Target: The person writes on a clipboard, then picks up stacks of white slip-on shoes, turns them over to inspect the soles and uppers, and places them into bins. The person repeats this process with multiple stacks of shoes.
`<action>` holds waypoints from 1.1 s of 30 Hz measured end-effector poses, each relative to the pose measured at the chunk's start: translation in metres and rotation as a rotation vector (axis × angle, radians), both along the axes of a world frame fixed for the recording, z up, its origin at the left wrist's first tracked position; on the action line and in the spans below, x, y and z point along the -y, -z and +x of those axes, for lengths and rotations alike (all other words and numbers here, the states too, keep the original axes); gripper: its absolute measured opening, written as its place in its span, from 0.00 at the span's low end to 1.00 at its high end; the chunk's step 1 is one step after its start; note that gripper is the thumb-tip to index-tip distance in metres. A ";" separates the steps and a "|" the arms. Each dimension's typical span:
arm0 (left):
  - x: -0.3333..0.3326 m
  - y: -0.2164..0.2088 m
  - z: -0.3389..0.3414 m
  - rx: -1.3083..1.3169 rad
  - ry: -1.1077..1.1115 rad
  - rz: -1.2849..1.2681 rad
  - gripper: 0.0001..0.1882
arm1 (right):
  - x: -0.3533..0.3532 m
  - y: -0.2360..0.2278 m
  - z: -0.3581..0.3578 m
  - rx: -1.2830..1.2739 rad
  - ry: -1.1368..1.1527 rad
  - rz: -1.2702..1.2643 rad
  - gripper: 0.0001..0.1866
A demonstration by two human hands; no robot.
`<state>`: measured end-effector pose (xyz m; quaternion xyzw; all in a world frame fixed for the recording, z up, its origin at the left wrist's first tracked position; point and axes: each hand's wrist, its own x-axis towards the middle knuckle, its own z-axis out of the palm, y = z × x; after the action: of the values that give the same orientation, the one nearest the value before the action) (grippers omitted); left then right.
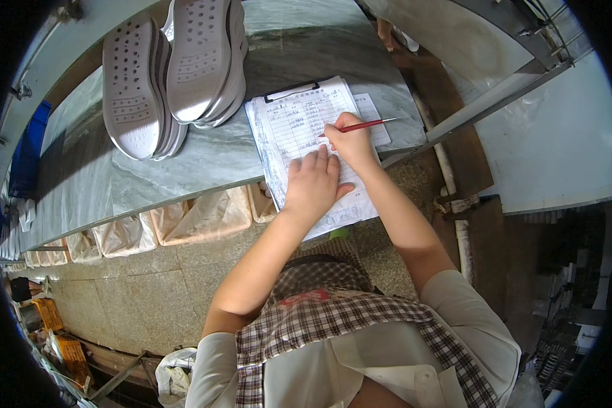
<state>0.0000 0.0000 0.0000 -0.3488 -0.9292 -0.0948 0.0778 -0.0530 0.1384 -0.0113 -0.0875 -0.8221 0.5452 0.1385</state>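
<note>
Clipboard (257, 139) and papers lie at the near edge of the marble-patterned surface (204, 156), the lower end jutting past that edge towards the person. From where I stand the board looks light and stiff, while the form (289, 132) on it is thin and limp, likely to crease or skid if not pinned. I'd lift the lot by the two long sides, or up by the black clip (292, 92), clear of the writing.

The left hand (314, 182) rests flat across the clipboard's lower half, fingers loosely spread, palm down, gripping nothing. The right hand (352, 139) is closed in a writing pinch around a slim red pen (367, 125), its point at the paper; that pen should be nearly weightless, smooth, best held low near the tip.

Left of the clipboard stand two stacks of pale perforated shoe soles (200, 61). Below and left of it, under the surface, runs a row of bins (211, 217) with slack plastic liners; I can't make out their contents. Far left of it sits a blue crate (28, 149), its inside hidden from me.
</note>
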 end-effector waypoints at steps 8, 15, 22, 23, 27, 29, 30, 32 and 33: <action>-0.002 0.003 0.005 -0.021 -0.003 0.041 0.36 | -0.003 0.004 0.003 -0.009 -0.005 0.118 0.12; -0.002 0.004 0.005 -0.038 -0.008 0.054 0.36 | -0.005 0.005 0.002 0.014 -0.003 0.092 0.11; -0.002 0.003 0.005 -0.030 -0.016 0.058 0.36 | -0.003 0.002 0.003 -0.017 -0.007 -0.089 0.11; -0.002 0.003 0.005 -0.026 -0.018 0.054 0.36 | -0.002 0.002 0.002 -0.029 -0.012 -0.080 0.11; -0.002 0.002 0.005 0.001 -0.015 0.058 0.36 | -0.003 0.005 0.002 -0.030 -0.002 -0.077 0.10; -0.002 0.002 0.005 0.019 -0.009 0.052 0.36 | -0.003 0.006 0.001 -0.022 0.004 -0.084 0.10; -0.002 0.001 0.005 0.013 -0.009 0.053 0.36 | -0.002 0.006 0.001 -0.020 0.006 -0.078 0.11; -0.001 0.001 0.005 0.000 -0.010 0.053 0.36 | -0.001 0.004 0.002 -0.010 0.022 -0.064 0.11; -0.002 0.002 0.005 -0.003 -0.014 0.057 0.36 | 0.000 0.003 0.002 -0.009 0.015 -0.122 0.11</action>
<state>0.0048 0.0016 -0.0016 -0.3401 -0.9284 -0.1200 0.0899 -0.0508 0.1388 -0.0140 -0.0997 -0.7861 0.5936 0.1409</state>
